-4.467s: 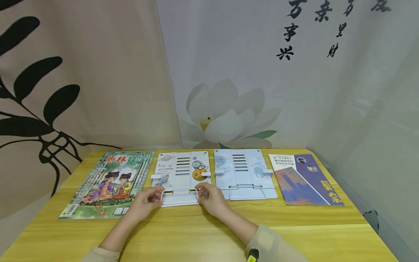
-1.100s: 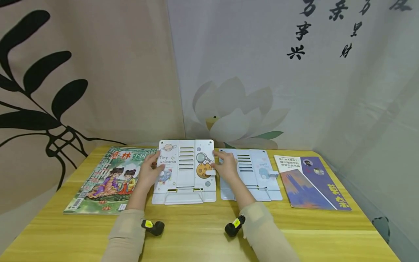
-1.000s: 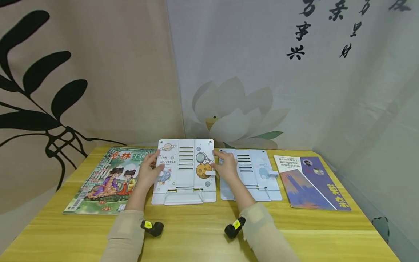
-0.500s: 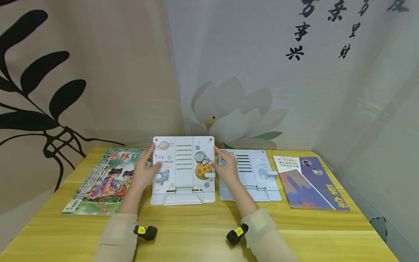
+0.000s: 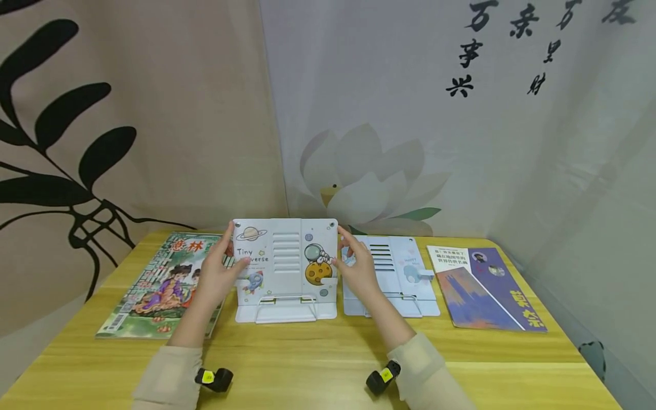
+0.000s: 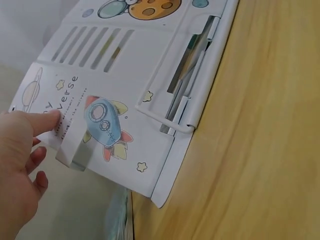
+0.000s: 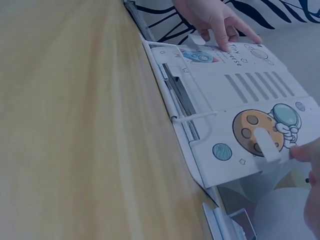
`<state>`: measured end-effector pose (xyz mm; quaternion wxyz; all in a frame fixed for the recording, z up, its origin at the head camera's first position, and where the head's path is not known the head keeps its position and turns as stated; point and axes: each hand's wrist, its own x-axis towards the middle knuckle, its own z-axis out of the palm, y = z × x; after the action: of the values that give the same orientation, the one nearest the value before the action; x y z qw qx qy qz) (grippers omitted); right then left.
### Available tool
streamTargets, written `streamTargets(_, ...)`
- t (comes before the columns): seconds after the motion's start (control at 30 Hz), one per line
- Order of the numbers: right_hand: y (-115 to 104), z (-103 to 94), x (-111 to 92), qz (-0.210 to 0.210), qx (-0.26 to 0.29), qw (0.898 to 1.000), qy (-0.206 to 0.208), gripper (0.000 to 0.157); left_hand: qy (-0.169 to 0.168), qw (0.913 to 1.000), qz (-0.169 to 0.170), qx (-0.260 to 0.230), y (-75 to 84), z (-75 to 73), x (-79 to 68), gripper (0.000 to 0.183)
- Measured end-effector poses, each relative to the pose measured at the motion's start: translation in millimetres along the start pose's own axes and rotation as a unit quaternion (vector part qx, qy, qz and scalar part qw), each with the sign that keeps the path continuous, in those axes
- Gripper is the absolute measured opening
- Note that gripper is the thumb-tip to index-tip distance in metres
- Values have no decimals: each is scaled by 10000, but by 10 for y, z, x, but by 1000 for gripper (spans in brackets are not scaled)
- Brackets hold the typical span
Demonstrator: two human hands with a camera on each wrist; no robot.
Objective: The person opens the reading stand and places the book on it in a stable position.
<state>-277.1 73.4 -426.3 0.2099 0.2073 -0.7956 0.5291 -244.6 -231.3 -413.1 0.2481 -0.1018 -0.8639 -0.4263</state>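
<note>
A white book stand (image 5: 287,282) printed "Tiny universe" stands propped on the table, its panel tilted up from its base. My left hand (image 5: 216,278) grips its left edge, thumb on the printed front and fingers reaching behind. Opposite, my right hand (image 5: 361,274) holds the right edge the same way. In the left wrist view the left hand (image 6: 20,165) lies beside the rocket picture and a folded side clip (image 6: 72,145). A wire page holder (image 7: 192,118) crosses the lower front in the right wrist view. The panel's back is hidden.
A second pale blue book stand (image 5: 389,307) lies flat to the right, partly behind my right hand. A green magazine (image 5: 154,302) lies at the left, a purple and white booklet (image 5: 492,290) at the far right. A curtain (image 5: 359,85) hangs behind the wooden table (image 5: 297,364).
Earlier both hands were at the wire page holder of the flat stand. They then moved to its side edges, and the panel has risen, swinging up toward me over the last second.
</note>
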Motion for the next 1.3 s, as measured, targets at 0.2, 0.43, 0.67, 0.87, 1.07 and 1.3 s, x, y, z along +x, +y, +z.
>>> streamTargets(0.2, -16, -17, -48, 44, 33, 9995, -325, 80, 138, 9997, 114, 156, 18, -17, -8, 88)
streamTargets(0.43, -89, -9, -118, -215, -110, 9993, -287, 87, 62, 9983, 68, 568, 56, -33, 36, 83)
streamTargets(0.67, -213, 9, -239, -492, -113, 9983, -303, 90, -344, 9966, -183, 720, 170, -35, 103, 83)
streamTargets(0.87, -331, 54, -357, -1054, -98, 9941, -240, 77, -456, 9967, -272, 616, 284, -18, 129, 86)
streamTargets(1.07, -467, 135, -429, -1617, -51, 9864, -284, 73, -724, 9948, -451, 554, 418, -40, 123, 83)
streamTargets(1.3, -636, 274, -529, -2088, -230, 9775, -188, 76, -829, 9945, -479, 430, 604, -69, 87, 74)
